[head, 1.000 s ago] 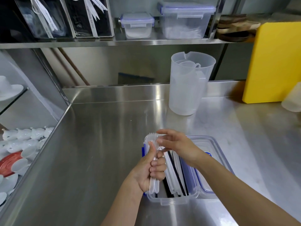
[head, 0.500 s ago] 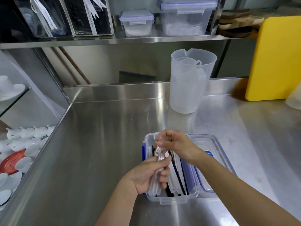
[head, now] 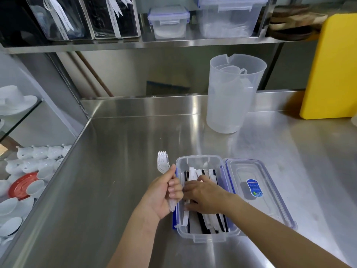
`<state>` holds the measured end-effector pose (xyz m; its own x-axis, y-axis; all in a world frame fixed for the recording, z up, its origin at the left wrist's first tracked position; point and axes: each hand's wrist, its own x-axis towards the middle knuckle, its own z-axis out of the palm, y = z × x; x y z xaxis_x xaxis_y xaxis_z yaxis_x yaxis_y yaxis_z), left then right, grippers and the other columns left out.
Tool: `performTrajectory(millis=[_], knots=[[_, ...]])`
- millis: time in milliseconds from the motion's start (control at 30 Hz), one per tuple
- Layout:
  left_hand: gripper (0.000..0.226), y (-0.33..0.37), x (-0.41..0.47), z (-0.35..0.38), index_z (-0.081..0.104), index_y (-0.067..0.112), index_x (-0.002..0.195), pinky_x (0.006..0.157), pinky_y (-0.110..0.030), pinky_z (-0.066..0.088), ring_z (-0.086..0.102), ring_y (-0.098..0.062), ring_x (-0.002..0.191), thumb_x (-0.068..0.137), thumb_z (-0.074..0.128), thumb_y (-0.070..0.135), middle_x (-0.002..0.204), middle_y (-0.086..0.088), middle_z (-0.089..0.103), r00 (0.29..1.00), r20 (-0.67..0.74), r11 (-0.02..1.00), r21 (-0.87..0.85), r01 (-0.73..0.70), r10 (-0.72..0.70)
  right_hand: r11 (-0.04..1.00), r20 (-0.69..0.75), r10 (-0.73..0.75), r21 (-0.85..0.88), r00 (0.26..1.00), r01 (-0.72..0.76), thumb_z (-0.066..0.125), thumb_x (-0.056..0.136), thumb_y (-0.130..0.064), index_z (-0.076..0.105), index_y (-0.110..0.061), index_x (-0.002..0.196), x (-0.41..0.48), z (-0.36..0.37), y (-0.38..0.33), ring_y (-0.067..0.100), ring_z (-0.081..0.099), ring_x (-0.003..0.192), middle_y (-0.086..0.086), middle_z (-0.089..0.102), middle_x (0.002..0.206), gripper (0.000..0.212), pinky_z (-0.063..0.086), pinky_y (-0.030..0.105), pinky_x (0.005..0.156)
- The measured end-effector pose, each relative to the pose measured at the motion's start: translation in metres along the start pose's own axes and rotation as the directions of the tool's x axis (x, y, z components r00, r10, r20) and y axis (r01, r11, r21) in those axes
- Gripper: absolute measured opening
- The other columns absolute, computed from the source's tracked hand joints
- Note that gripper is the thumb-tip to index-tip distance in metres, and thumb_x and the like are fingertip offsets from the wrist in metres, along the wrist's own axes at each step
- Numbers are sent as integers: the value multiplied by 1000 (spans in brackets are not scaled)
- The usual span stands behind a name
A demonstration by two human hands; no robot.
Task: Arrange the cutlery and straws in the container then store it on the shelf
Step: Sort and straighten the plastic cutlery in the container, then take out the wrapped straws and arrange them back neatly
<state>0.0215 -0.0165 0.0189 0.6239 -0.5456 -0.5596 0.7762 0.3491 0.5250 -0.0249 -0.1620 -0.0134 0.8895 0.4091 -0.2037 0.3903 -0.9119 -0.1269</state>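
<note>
A clear rectangular container (head: 207, 235) with blue clips stands on the steel counter. Wrapped white and black straws (head: 209, 174) lie lengthwise in it. Its lid (head: 257, 192) lies flat beside it on the right. My left hand (head: 164, 194) is just left of the container, shut on a bundle of clear plastic forks (head: 162, 163), tines pointing up and away. My right hand (head: 204, 196) reaches into the container, palm down, its fingers resting on the straws. The steel shelf (head: 154, 44) runs above the counter.
A translucent jug (head: 231, 97) with a measuring cup inside stands at the back. A yellow cutting board (head: 332, 70) leans at the right. Two lidded clear boxes (head: 168, 22) and black-filled bins sit on the shelf. White cups and saucers lie below left.
My left hand has carried the forks left, out from over the container. My right hand let go of the fork tips and dropped onto the straws inside.
</note>
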Motion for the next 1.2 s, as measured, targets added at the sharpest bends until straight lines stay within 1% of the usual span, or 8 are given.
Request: performTrajectory(millis=[300,500,600,667,733,833,1067,1200], knots=[[33,-13,-1,10,40,16,61,28,-13,24,28,-4,32,87,59,21,44,6,31,990,47,983,140,122,-130,973,34,119,-202,992,-110,38,92,-16,63,-12,95,-13,-8,22,22,53,104,4,61,104,26,25,44,102],[28,-13,-4,13,41,16,63,29,-12,22,27,-3,33,73,67,20,44,6,31,986,79,973,193,130,-147,953,-184,244,225,952,-201,45,91,-11,63,-7,103,-7,-19,20,25,58,101,8,66,105,22,35,33,89],[30,-13,-6,12,39,16,65,29,-12,23,27,-3,33,69,70,19,45,6,31,978,107,966,209,154,-179,497,-140,486,856,863,-141,54,92,-14,63,1,79,-3,-38,14,20,58,58,6,65,68,21,45,32,60],[31,-13,-7,12,38,17,65,28,-12,23,27,-3,33,71,69,18,45,7,31,971,129,960,224,167,-199,78,7,518,995,855,-56,60,89,-19,61,-7,77,-1,-46,14,10,49,44,-2,63,65,18,39,24,42],[31,-14,-7,11,38,17,64,28,-13,24,26,-2,33,72,67,18,45,7,30,967,139,958,224,178,-212,-97,107,482,993,869,-69,63,87,-20,61,-8,88,-2,-51,15,11,47,48,3,62,76,13,36,20,39],[29,-15,-7,10,42,17,59,27,-12,24,27,-2,32,75,66,19,44,7,31,957,173,954,232,192,-235,-141,211,492,977,845,-162,65,86,-19,55,-8,106,-1,-51,17,13,43,51,6,58,81,25,36,21,40],[24,-24,-9,16,51,14,69,33,-14,34,35,-4,37,77,70,26,48,5,38,945,183,943,251,220,-270,-168,155,398,981,904,-94,58,88,-3,49,-11,67,1,-39,18,7,43,38,1,46,51,24,30,19,41],[38,-15,-14,18,67,-2,94,73,-30,57,65,-20,72,80,65,34,78,-10,66,983,107,947,301,113,-151,-200,130,461,979,878,-40,54,90,1,52,-7,74,2,-36,26,6,32,38,5,43,57,18,23,17,39]])
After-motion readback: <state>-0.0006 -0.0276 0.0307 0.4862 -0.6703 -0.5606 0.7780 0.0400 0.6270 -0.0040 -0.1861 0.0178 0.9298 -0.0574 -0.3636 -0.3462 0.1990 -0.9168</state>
